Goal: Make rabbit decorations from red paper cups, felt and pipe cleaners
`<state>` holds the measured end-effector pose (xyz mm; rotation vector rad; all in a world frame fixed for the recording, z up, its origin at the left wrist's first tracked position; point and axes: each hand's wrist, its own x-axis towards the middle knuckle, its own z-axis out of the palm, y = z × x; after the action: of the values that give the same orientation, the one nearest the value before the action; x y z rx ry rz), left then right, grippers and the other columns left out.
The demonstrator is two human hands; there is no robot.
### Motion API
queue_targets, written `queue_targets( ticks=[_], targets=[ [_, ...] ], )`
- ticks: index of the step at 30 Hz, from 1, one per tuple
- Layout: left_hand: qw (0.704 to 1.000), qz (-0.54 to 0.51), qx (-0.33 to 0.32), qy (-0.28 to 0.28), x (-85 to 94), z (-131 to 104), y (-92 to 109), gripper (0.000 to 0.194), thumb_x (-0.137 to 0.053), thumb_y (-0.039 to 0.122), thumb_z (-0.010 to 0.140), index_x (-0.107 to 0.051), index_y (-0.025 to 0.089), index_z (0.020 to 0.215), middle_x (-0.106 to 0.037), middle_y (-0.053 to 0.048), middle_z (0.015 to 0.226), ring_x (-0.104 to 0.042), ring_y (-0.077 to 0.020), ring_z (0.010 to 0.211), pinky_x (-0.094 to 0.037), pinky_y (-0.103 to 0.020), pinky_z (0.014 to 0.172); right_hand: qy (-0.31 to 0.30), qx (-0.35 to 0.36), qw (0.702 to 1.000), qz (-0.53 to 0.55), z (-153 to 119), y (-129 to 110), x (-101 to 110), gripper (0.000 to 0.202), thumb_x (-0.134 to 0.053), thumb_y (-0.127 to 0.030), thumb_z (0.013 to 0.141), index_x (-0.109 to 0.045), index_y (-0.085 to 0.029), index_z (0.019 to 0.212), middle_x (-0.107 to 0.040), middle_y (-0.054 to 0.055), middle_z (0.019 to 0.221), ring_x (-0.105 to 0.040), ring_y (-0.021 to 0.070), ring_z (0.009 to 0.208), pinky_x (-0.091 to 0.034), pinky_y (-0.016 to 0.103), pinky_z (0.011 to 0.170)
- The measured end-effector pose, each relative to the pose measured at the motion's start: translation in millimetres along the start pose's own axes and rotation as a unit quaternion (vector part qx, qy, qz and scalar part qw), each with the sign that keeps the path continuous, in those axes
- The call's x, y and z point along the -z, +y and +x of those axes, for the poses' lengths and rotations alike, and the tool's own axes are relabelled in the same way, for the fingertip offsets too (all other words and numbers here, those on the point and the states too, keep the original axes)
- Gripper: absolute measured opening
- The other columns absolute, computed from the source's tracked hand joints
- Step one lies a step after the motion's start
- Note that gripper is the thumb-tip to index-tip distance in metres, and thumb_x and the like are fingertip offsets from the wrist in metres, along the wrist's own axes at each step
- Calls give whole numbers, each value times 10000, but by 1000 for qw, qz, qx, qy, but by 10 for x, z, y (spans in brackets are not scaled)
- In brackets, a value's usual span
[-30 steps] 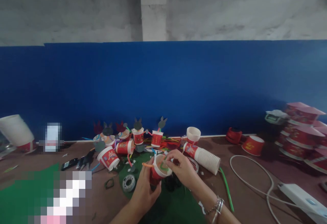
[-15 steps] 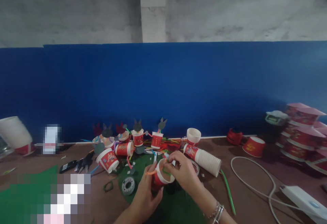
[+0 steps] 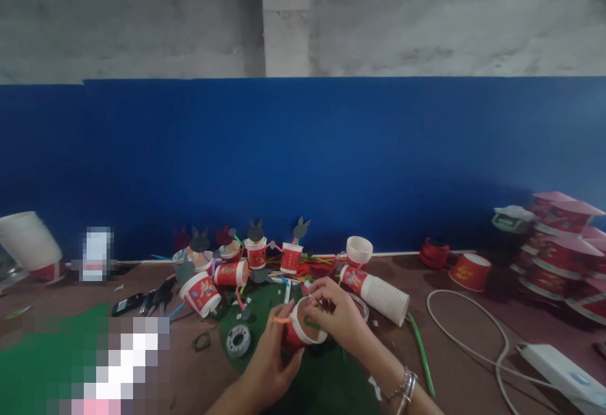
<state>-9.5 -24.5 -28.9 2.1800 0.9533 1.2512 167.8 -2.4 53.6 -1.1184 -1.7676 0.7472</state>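
Note:
My left hand [image 3: 273,353] is wrapped round a red and white paper cup [image 3: 297,337], which tilts with its mouth to the right. An orange pipe cleaner [image 3: 280,320] sticks out of the cup's left side, near the rim. My right hand [image 3: 337,314] reaches over the mouth, its thumb and fingers pinched on a green pipe cleaner [image 3: 311,323] inside the cup. The fingertips partly hide it. A green cutting mat [image 3: 322,383] lies beneath the hands, with a grey roll of tape [image 3: 237,341] to their left.
Several cups with dark animal-head cutouts, such as this cup [image 3: 256,256], stand at the back. A stack of cups [image 3: 379,292] lies to the right, near a long green pipe cleaner [image 3: 420,352]. A white power strip [image 3: 558,371] and its cable [image 3: 504,339] lie far right.
The cup has tipped a little further to the right in my left hand. My right fingers have shifted slightly at its mouth, still on the green pipe cleaner.

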Motion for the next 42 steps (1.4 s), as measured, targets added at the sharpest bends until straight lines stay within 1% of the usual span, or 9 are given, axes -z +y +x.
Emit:
queue_targets(
  ticks=[8,12,14,20,27,32,35,38,42],
  targets=[
    [996,-80,43,-19,-47,1,43,665,-513,144,821,-188,190,1399,-382,-164,1385,-396,-272,1274,-337,-462,1056,-7,11,1000,10,-8,-12,38,161,-625,-162,687,-548,-180,547,-598,37,937,-556,174,836,-426,294,747],
    [992,-102,69,3,-56,3,45,635,-519,187,830,-215,182,1388,-414,-150,1372,-424,-267,1254,-353,-443,1049,-44,-24,999,-3,16,-67,105,23,-685,-187,653,-677,-202,669,-569,47,1072,-544,208,947,-419,324,806],
    [992,-103,73,10,-57,0,41,627,-522,198,830,-226,180,1382,-427,-148,1364,-441,-265,1240,-373,-434,1036,-65,-25,998,-5,22,-88,137,94,-684,-180,658,-708,-219,740,-561,52,1115,-523,226,1013,-412,337,831],
    [994,-87,64,0,-44,-38,-3,660,-544,190,804,-241,173,1389,-442,-154,1361,-443,-283,1242,-374,-444,1037,-77,6,997,-5,8,-41,169,104,-682,-265,710,-683,-195,634,-564,62,1140,-522,227,1003,-402,365,866],
    [996,-76,50,-7,-40,-91,-35,719,-572,128,746,-270,205,1393,-440,-145,1374,-438,-312,1247,-376,-474,1031,-105,1,994,-4,3,-45,212,28,-693,-192,675,-695,-216,690,-563,53,1138,-513,230,1038,-381,390,917],
    [997,-63,20,-30,-54,-50,21,777,-605,120,712,-251,199,1399,-429,-156,1362,-421,-320,1250,-359,-490,1036,-112,22,993,3,-4,-78,205,87,-676,-163,680,-675,-200,602,-581,55,1090,-523,227,1033,-389,382,918],
    [999,-43,12,-4,-42,3,67,764,-620,164,724,-253,206,1392,-441,-148,1326,-447,-309,1216,-379,-478,1018,-86,24,996,-3,5,-64,191,18,-680,-204,692,-696,-209,686,-591,52,1071,-531,223,1018,-399,359,905],
    [997,1,37,67,-20,49,77,696,-577,174,772,-247,213,1384,-449,-139,1296,-449,-284,1204,-383,-460,1007,1,30,999,-24,16,-42,169,160,-672,-250,707,-672,-207,861,-617,51,977,-551,214,943,-421,341,857],
    [984,112,40,129,-14,49,-11,662,-558,191,803,-230,223,1378,-430,-144,1314,-430,-282,1214,-383,-465,991,48,17,997,-58,-1,-56,96,81,-596,-250,759,-651,-194,738,-619,23,738,-564,181,733,-436,289,694]
  ],
)
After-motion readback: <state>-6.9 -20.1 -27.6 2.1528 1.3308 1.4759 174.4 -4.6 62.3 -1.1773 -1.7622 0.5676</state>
